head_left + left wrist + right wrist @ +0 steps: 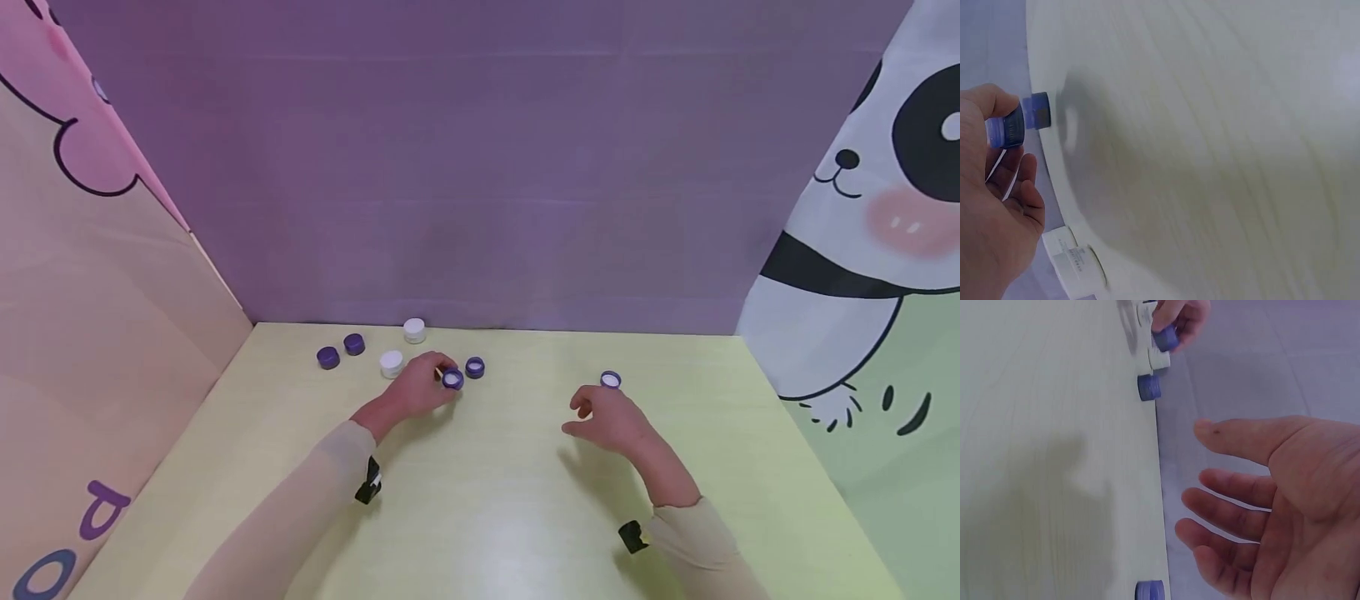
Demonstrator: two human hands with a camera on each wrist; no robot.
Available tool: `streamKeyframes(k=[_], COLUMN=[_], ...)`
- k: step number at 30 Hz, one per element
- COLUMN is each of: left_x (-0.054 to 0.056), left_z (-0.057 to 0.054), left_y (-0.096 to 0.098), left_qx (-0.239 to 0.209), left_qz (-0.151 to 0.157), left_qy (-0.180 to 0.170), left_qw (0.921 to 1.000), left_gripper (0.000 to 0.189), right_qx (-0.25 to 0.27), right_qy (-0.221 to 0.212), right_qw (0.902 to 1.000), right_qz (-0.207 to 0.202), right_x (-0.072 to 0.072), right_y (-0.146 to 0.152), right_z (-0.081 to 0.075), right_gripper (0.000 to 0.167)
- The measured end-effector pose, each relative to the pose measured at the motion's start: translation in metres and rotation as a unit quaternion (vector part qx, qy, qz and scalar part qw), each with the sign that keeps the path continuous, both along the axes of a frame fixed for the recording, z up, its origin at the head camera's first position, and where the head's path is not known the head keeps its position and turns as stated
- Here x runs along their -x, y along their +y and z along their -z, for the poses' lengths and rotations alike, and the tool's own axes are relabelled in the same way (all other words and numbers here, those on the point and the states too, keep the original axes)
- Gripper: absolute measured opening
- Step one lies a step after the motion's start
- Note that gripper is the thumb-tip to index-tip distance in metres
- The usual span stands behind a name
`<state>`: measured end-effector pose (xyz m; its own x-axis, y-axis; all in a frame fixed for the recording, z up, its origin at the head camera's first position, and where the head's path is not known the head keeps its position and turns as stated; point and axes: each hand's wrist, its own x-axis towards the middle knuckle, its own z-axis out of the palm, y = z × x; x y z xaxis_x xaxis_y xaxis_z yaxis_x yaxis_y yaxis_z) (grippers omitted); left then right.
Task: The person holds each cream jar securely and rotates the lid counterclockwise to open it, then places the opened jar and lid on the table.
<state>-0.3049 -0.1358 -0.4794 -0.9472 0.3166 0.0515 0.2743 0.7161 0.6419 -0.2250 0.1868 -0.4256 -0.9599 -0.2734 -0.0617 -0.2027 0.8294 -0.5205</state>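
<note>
My left hand (417, 385) is above the far part of the table and pinches a small round purple jar (452, 379) between thumb and fingers. In the left wrist view the held jar (1014, 130) shows a dark band and a paler blue part. Just beyond it on the table sits a second purple jar (475, 367). Two white jars (392, 363) (414, 330) stand beside and behind the left hand. Out to the right, my right hand (611, 421) hovers over the table with loosely bent fingers and nothing in them. Another purple jar (611, 380) is right behind it.
Two more purple jars (327, 357) (354, 343) lie at the back left of the pale wooden table (495, 517). A purple backdrop (480, 167) rises at the table's far edge, with printed cloth panels (847, 333) on both sides.
</note>
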Motion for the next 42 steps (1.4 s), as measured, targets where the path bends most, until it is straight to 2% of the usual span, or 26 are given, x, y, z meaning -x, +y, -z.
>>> streamKeyframes(k=[4,9,14,20,31,39,42], left_x=[0.008,0.017,0.024,0.035,0.043,0.049,0.050], left_z=[0.002,0.000,0.000,0.005,0.011,0.011,0.012], left_y=[-0.003,-0.004,-0.005,-0.007,-0.011,-0.005,-0.003], left_qx=[0.008,0.034,0.027,0.023,0.016,0.018,0.016], left_qz=[0.001,0.007,0.010,0.001,0.015,0.008,0.005], left_qy=[0.003,-0.011,-0.017,-0.007,0.003,-0.025,-0.026], left_qw=[1.0000,0.9993,0.9994,0.9997,0.9998,0.9995,0.9995], left_gripper=[0.037,0.038,0.036,0.038,0.034,0.034,0.034], right_qx=[0.005,0.000,-0.005,-0.004,0.004,0.011,0.014], right_qy=[-0.012,-0.016,-0.013,-0.014,-0.032,-0.034,-0.036], right_qw=[0.9999,0.9997,0.9995,0.9995,0.9991,0.9987,0.9985], right_qz=[-0.007,-0.017,-0.028,-0.029,-0.028,-0.037,-0.039], right_x=[-0.002,-0.003,-0.004,-0.005,-0.008,-0.010,-0.011], right_y=[-0.007,-0.009,-0.008,-0.006,-0.005,-0.012,-0.015], right_z=[0.001,0.005,0.008,0.010,0.015,0.013,0.013], right_gripper=[0.029,0.030,0.030,0.030,0.028,0.026,0.026])
